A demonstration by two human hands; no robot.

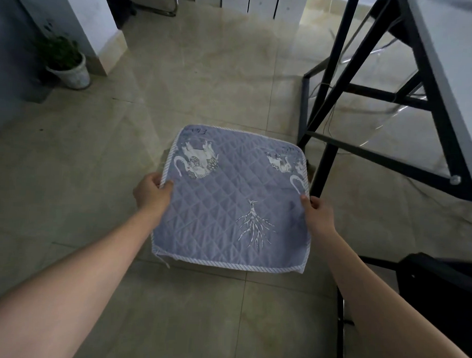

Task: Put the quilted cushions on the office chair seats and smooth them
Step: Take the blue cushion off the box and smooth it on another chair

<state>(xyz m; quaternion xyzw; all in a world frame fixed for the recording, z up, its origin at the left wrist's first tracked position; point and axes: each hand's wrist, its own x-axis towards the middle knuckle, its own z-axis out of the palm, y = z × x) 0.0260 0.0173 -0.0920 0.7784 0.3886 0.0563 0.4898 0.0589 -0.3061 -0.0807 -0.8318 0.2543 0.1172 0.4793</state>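
left hand and right hand grip opposite edges of blue quilted cushion, held flat above tiled floor, beside black table leg.

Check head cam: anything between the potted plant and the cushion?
Nothing. In the head view, only bare tiled floor lies between the potted plant and the quilted cushion.
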